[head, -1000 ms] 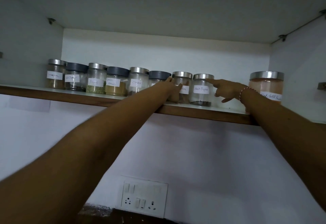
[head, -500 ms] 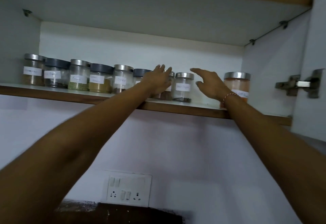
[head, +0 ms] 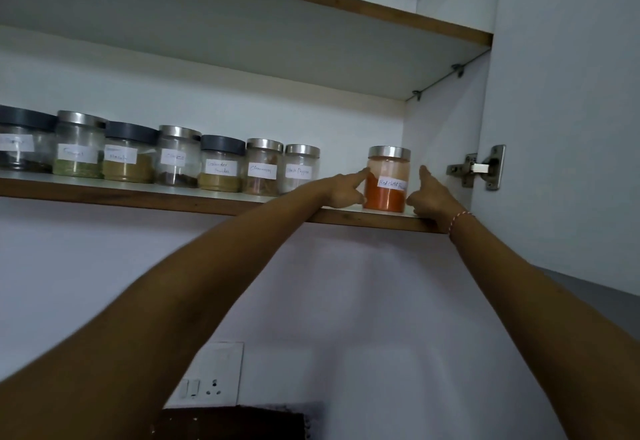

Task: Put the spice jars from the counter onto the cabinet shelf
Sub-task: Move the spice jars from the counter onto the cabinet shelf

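A row of several labelled glass spice jars stands on the cabinet shelf [head: 221,205]; the black pepper jar [head: 300,167] ends the row on the right. Apart from them, further right, stands a larger jar of red chilli powder [head: 388,180] with a steel lid. My left hand [head: 341,190] is at the jar's left side with one finger stretched out against it. My right hand [head: 429,197] is at its right side, one finger raised, the others curled. Neither hand wraps the jar; contact on the right cannot be told.
The cabinet's right wall [head: 440,149] is close beside the red jar, and the open door [head: 568,128] with its metal hinge [head: 481,167] hangs at the right. An upper shelf [head: 277,45] roofs the jars. A wall socket plate [head: 211,374] sits below.
Both hands have moved right, from the cinnamon and black pepper jars to either side of the red chilli jar. The view has swung right too.
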`<state>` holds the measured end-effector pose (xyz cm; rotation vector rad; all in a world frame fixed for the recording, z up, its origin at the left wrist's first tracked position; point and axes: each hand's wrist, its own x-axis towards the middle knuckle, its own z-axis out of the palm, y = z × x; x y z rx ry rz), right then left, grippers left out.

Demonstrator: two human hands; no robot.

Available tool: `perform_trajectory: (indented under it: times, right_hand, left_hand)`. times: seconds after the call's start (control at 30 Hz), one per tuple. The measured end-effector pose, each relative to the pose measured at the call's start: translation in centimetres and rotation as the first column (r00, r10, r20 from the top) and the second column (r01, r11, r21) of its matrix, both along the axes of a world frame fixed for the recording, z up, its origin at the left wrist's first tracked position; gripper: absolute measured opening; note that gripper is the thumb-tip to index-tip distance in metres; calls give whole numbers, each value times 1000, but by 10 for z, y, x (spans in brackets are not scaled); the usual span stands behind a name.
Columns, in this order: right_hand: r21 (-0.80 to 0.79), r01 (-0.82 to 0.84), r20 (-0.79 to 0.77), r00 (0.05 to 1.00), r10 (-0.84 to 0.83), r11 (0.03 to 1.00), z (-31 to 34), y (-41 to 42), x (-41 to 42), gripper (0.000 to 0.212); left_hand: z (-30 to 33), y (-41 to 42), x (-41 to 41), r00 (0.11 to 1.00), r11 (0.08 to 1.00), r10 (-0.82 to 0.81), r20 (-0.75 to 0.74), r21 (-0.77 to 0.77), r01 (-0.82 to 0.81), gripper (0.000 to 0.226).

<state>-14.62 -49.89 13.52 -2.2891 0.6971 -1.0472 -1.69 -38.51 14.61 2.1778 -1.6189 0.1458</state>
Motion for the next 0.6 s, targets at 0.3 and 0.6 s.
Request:
perform_trajectory:
  times: [0.3, 0.6]
  right_hand:
    - [92, -188, -168, 965, 201, 978, 12, -8, 10, 77]
    - [83, -235, -348, 904, 249, 968, 16, -8, 41, 75]
  left_hand:
    - [3, 4, 2, 993, 992, 60, -106, 117, -47, 71]
    - [11, 3, 21, 980, 982, 115, -165, 167, -87, 72]
